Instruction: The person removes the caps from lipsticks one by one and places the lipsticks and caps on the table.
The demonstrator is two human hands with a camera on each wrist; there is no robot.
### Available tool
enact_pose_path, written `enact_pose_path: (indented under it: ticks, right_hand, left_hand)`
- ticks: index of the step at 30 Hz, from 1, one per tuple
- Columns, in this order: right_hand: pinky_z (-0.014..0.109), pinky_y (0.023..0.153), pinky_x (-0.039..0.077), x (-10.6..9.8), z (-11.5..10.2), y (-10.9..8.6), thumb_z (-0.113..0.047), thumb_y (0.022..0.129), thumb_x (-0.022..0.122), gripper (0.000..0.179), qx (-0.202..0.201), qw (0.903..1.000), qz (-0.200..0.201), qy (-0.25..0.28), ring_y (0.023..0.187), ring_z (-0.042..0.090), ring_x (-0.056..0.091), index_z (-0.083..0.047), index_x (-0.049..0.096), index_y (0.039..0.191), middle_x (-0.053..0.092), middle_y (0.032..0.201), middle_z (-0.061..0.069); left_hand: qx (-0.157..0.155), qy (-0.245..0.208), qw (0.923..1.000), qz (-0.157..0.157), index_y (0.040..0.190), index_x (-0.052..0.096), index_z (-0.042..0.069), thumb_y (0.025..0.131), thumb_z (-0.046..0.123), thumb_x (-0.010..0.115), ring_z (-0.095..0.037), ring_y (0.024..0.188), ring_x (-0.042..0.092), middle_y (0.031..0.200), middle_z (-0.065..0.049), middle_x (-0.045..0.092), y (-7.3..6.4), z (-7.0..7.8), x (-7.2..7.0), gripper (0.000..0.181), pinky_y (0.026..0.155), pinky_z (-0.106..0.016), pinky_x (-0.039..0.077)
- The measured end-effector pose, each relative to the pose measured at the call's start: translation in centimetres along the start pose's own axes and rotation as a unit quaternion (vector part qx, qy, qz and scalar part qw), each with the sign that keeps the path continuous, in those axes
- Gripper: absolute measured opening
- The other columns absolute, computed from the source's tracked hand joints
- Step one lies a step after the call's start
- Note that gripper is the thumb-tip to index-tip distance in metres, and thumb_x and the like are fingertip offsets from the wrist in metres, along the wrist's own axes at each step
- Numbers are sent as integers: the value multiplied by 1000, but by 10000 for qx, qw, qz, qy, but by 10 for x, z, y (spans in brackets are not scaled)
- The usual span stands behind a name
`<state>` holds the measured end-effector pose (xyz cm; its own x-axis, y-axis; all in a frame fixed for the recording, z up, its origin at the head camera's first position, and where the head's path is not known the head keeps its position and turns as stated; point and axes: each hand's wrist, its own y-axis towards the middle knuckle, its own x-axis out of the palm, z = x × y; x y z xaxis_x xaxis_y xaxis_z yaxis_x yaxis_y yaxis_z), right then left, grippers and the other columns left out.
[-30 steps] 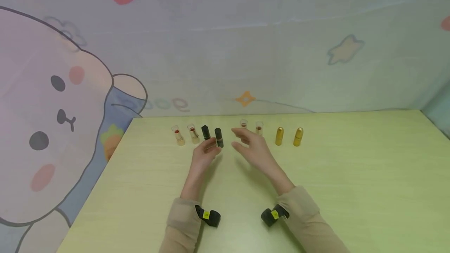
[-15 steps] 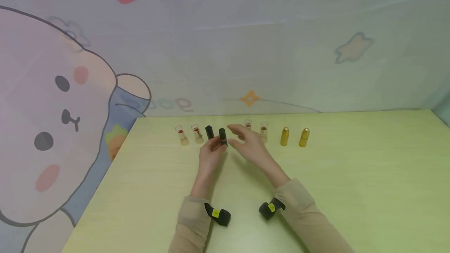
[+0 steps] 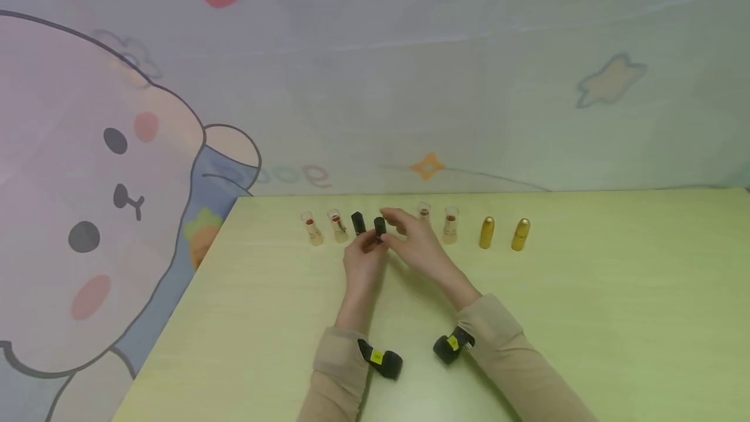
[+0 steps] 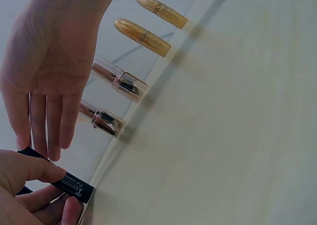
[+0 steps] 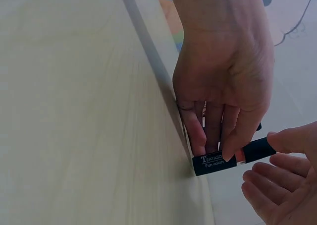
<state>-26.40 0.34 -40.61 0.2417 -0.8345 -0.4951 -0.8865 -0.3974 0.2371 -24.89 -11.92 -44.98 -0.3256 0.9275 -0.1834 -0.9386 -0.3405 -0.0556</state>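
A dark lipstick tube [image 3: 379, 225] with pale lettering is in my left hand [image 3: 362, 264], which grips its lower body [image 5: 216, 161] between thumb and fingers. A reddish band divides body from cap in the right wrist view. My right hand [image 3: 418, 247] comes in from the right, thumb touching the capped end [image 5: 260, 149] and the other fingers extended, spread apart behind it. Just left of the held tube stands another dark lipstick [image 3: 358, 221], its lower part hidden by my left hand.
Left of the hands stand two clear-capped lipsticks [image 3: 312, 229], and two similar clear-capped ones [image 3: 450, 225] stand behind my right hand. Farther right are two gold bullet-shaped lipsticks [image 3: 487, 233]. The row lies near the back edge of the pale table [image 3: 615, 305], before a printed cloth [image 3: 363, 83].
My left hand has closed round the dark lipstick, which it reached toward a second ago. The right hand has come in leftward until its thumb meets the cap. The head view has shifted slightly left.
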Motion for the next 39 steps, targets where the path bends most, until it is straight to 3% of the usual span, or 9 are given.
enact_pose_path:
  ticks: [10, 18, 26, 39]
  right_hand:
    - [43, 99, 51, 5, 5, 4, -11, 94, 59, 46, 17, 9999, 58, -123, 121, 35, 58, -1, 47, 138, 55, 137, 20]
    - [42, 94, 53, 6, 3, 5, -17, 96, 58, 36, 70, 9993, 158, -326, 108, 33, 66, -5, 56, 130, 65, 122, 19]
    - [43, 95, 51, 6, 3, 4, -19, 97, 57, 32, 159, 9988, 229, -399, 109, 30, 65, -5, 60, 126, 67, 119, 16]
    - [44, 95, 51, 5, 5, 3, -21, 99, 53, 32, 337, 9989, 215, -260, 110, 28, 64, -6, 59, 126, 68, 118, 13]
  left_hand:
    - [180, 274, 9993, 200, 111, 69, 3, 85, 12, 67, -27, 100, 68, 108, -16, 72, -3, 2, 4, 27, 91, -39, 53]
    - [295, 504, 9978, 298, 103, 72, 5, 83, 11, 69, -25, 94, 66, 98, -15, 74, -5, 7, 2, 21, 85, -36, 52]
    - [402, 476, 9979, 190, 102, 72, 3, 83, 10, 73, -27, 93, 69, 99, -15, 74, -7, 6, 0, 20, 89, -39, 52]
    - [447, 570, 9973, 107, 98, 74, 5, 81, 9, 74, -24, 84, 69, 95, -14, 74, -9, 5, -2, 18, 78, -28, 51]
